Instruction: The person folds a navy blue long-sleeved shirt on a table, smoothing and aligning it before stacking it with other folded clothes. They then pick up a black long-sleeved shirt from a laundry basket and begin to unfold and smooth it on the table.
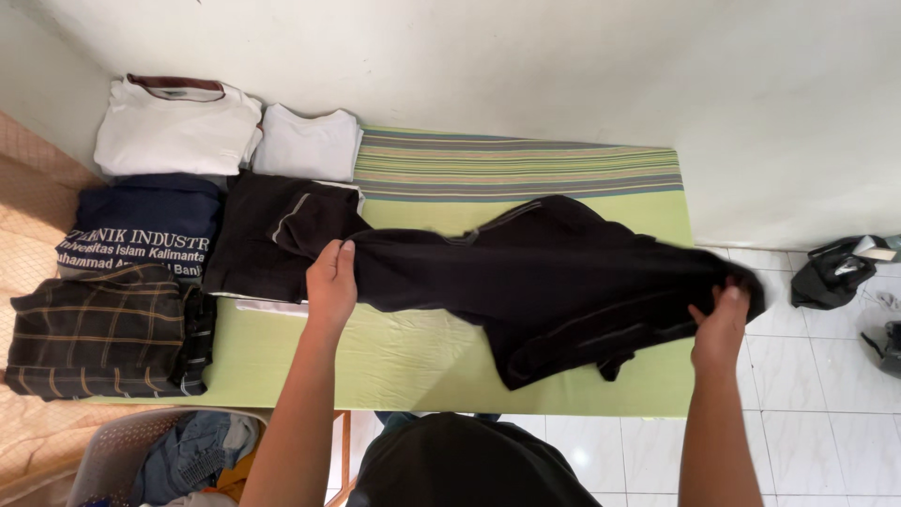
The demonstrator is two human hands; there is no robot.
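Folded plaid, navy and white shirts (122, 324) crowd the green-sheeted bench (413, 361) at left. The left hand (330, 282) and right hand (721, 324) each pinch an end of a long black garment (554, 277) stretched across it, overlapping a folded black one (253, 235).

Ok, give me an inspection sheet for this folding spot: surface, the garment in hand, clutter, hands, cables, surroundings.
Surface: green cloth with a striped end, spread over a low table.
Job's things: black garment stretched flat across the cloth.
Clutter: folded stack at left: two white tops, navy top, plaid piece, dark piece.
Grips: left hand pinches the garment's left end; right hand clasps its right end.
Cables: nothing seen.
Surroundings: white wall, white tiled floor, dark bag on the tiles, basket of clothes at lower left.
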